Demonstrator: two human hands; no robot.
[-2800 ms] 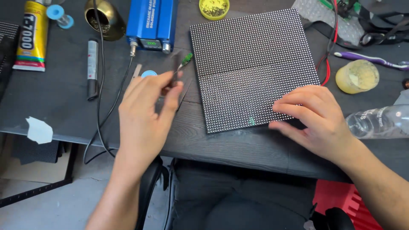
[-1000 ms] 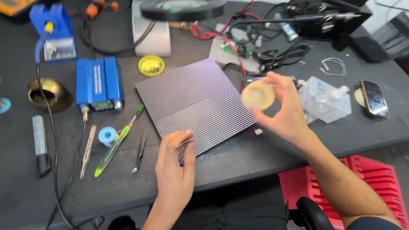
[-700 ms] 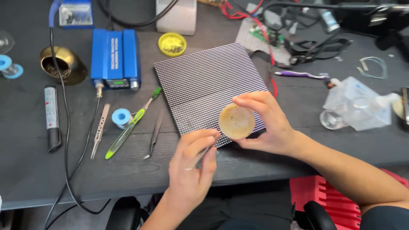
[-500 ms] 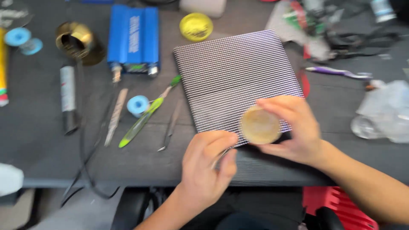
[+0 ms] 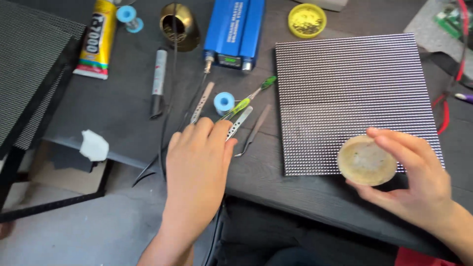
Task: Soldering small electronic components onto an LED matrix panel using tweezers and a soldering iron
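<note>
My right hand (image 5: pixel 419 189) holds a round, shallow, yellowish tin (image 5: pixel 366 160) by its rim, just above the near right corner of a square dotted LED panel (image 5: pixel 345 93) lying flat on the dark table. My left hand (image 5: pixel 197 165) lies flat with its fingers stretched out, to the left of the panel. Its fingertips rest on the near end of a pair of silver tweezers (image 5: pixel 241 119). Nothing is gripped in that hand. A darker pair of tweezers (image 5: pixel 254 129) lies just to the right of the fingertips.
Beyond my left hand lie a green-handled tool (image 5: pixel 251 98), a small blue solder spool (image 5: pixel 224 102), a metal probe (image 5: pixel 202 102) and a black pen (image 5: pixel 157 81). Further back are a blue box device (image 5: pixel 235 29), a brass holder (image 5: pixel 180 24), a yellow tin (image 5: pixel 306 19) and a glue tube (image 5: pixel 96 42). A second panel (image 5: pixel 29 64) overhangs the left.
My left hand has moved left from the panel's near edge to the tweezers and has flattened out. My right hand still holds the round tin, now low over the panel's near right corner.
</note>
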